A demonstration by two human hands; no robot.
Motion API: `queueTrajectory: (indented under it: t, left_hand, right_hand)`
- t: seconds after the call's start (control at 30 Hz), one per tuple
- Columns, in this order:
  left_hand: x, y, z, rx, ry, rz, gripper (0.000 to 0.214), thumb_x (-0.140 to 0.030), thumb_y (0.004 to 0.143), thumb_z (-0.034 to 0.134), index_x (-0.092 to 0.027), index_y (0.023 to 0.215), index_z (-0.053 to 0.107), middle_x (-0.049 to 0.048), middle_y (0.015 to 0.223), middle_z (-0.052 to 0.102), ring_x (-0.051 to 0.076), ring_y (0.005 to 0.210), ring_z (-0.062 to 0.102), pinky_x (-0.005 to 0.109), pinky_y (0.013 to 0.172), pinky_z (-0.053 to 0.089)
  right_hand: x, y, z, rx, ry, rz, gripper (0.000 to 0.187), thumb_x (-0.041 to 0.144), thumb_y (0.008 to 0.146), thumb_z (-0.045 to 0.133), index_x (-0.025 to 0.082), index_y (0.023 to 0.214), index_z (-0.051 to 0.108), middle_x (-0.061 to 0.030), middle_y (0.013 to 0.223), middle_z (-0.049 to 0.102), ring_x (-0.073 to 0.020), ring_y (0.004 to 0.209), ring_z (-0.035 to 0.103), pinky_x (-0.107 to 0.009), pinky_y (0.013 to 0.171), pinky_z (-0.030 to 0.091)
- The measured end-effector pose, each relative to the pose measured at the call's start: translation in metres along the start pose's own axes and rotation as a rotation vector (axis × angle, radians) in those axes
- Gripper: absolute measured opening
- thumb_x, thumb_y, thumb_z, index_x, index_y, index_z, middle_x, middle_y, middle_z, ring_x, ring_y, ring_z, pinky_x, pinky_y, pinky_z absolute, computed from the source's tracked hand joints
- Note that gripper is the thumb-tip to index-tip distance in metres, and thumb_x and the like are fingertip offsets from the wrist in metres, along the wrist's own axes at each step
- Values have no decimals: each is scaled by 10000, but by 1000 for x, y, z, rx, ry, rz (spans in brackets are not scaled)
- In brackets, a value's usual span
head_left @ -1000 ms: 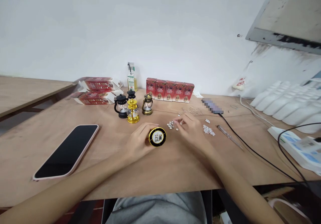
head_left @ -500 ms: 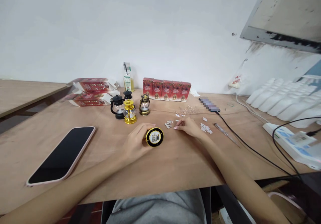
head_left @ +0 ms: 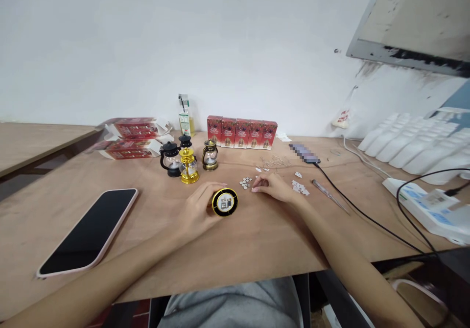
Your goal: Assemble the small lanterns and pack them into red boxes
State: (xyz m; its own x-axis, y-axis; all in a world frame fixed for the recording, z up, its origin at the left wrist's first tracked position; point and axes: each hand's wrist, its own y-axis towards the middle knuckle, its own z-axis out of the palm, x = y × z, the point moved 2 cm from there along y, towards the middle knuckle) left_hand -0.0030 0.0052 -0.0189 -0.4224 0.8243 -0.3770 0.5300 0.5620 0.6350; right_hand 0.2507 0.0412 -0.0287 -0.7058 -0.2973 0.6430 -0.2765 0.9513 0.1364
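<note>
My left hand [head_left: 200, 208] is wrapped round a small gold lantern [head_left: 225, 202], its round black-and-gold base turned toward me. In the middle of that base a white recess shows metal contacts. My right hand [head_left: 273, 187] rests low over the wood, thumb and fingertips pinched together; what they hold, if anything, is too small to make out. Just left of those fingertips lies a cluster of button cells [head_left: 245, 183]. Farther back stand a shiny gold lantern [head_left: 189, 166], a bronze lantern [head_left: 210, 155] and two black lanterns [head_left: 170, 159], all upright.
Red boxes [head_left: 242, 133] stand in a row by the wall, with opened cartons [head_left: 134, 139] to their left. Small white pieces [head_left: 300, 187], a screwdriver [head_left: 330, 196] and a power strip [head_left: 426, 210] lie rightward. A phone [head_left: 90, 232] lies left; white bottles [head_left: 414, 142] fill the far right.
The whole view has shifted slightly. Both hands keep nearly the same place and grip, with the lantern base still facing me and the right fingertips beside the button cells.
</note>
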Motion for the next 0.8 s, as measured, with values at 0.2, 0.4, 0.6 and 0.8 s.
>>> queueTrajectory:
  t: [0.2,0.4,0.6,0.8]
  left_hand:
    - [1,-1,1,8,7,-18,339,-279,786,621,-208,1090,488,81,1106,622,228,1023,600,361,870,505]
    - [-1,0,0,-6,7,13,321,-272,792,618,-199,1078,493,84,1088,629,220,1012,603,346,859,508]
    - [0,0,0,-10,-9,-22,331,-286,781,617,-206,1083,509,79,1095,631,229,1016,605,354,861,509]
    - [0,-1,3,-7,-10,-25,327,-285,793,612,-213,1097,517,78,1102,627,231,1029,595,357,861,503]
  right_hand:
    - [-5,3,5,6,15,-25,170,330,775,645,161,759,636,-3,720,644,-125,672,556,-237,626,391]
    - [-5,4,6,11,-5,-32,168,314,795,632,157,735,632,1,710,633,-112,629,508,-231,598,358]
    - [21,-4,5,-114,21,-154,148,297,817,628,163,754,630,-13,778,641,-123,708,534,-248,661,394]
    - [80,-29,16,-531,88,-493,123,287,851,607,194,780,640,-17,727,615,-140,703,547,-276,640,424]
